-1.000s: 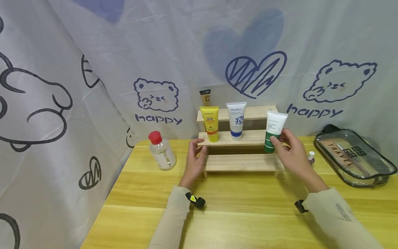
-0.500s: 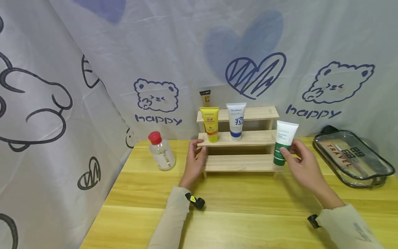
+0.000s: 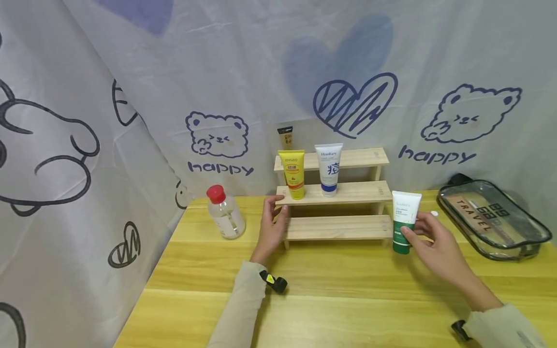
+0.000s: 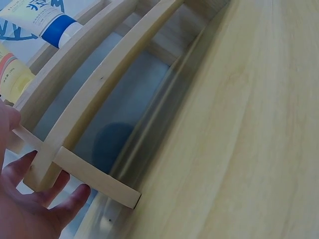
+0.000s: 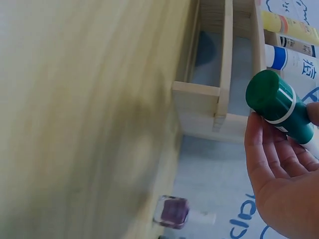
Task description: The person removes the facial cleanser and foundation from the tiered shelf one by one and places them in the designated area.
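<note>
My right hand (image 3: 428, 238) grips a white tube with a green cap (image 3: 405, 218), cap down, just right of the wooden stepped shelf (image 3: 348, 227). Whether the cap touches the table I cannot tell. In the right wrist view the fingers (image 5: 269, 159) curl round the tube (image 5: 279, 105) near its cap. My left hand (image 3: 275, 223) rests against the shelf's left end, thumb on the middle step. Its fingers (image 4: 60, 204) lie fairly straight along the side post. A yellow tube (image 3: 293, 174) and a white-blue tube (image 3: 329, 168) stand on the middle step.
A small tube with a black cap (image 3: 285, 137) stands behind the top step. A clear bottle with a red cap (image 3: 224, 213) is left of the shelf. At the right are a clear travel pouch (image 3: 491, 218) and a small nail polish bottle (image 5: 174, 211).
My right hand has carried the green-capped tube down and to the right, from the shelf's right end to low beside the shelf. The left hand has stayed on the shelf.
</note>
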The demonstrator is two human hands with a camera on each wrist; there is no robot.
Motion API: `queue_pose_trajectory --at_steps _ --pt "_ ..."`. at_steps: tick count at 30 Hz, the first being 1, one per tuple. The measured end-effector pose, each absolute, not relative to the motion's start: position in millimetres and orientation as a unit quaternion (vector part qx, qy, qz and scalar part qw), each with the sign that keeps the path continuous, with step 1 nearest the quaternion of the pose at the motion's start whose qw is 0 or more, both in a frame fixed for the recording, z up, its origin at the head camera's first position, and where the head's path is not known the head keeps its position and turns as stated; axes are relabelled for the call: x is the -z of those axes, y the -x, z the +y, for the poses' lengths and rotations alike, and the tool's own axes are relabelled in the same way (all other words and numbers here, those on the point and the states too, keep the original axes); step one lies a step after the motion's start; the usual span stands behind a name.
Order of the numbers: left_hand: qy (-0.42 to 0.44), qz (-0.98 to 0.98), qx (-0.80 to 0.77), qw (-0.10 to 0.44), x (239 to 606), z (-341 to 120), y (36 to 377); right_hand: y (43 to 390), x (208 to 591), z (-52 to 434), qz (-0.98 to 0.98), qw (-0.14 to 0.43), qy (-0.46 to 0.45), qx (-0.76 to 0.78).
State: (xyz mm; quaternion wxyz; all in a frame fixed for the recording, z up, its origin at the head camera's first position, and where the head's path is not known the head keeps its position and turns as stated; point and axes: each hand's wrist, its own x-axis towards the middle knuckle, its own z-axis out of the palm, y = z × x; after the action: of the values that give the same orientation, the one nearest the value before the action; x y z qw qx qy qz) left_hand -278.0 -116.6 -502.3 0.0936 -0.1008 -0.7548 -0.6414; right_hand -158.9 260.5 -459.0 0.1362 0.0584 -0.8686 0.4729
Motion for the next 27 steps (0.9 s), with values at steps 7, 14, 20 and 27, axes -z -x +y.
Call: queue_pose_trajectory --at_steps 7,14,20,27 --pt "0.097 -0.757 0.64 0.095 501 -117 276 146 469 270 -0.878 0.122 -0.05 -0.46" --pt "0.099 -0.76 0.635 0.094 501 -116 278 135 476 279 -0.893 0.055 -0.012 -0.446" --pt "0.101 -0.756 0.639 0.094 501 -117 277 131 481 284 -0.896 0.001 0.012 -0.444" --pt "0.1 -0.754 0.643 0.09 502 -117 278 130 484 285 -0.898 -0.04 0.028 -0.438"
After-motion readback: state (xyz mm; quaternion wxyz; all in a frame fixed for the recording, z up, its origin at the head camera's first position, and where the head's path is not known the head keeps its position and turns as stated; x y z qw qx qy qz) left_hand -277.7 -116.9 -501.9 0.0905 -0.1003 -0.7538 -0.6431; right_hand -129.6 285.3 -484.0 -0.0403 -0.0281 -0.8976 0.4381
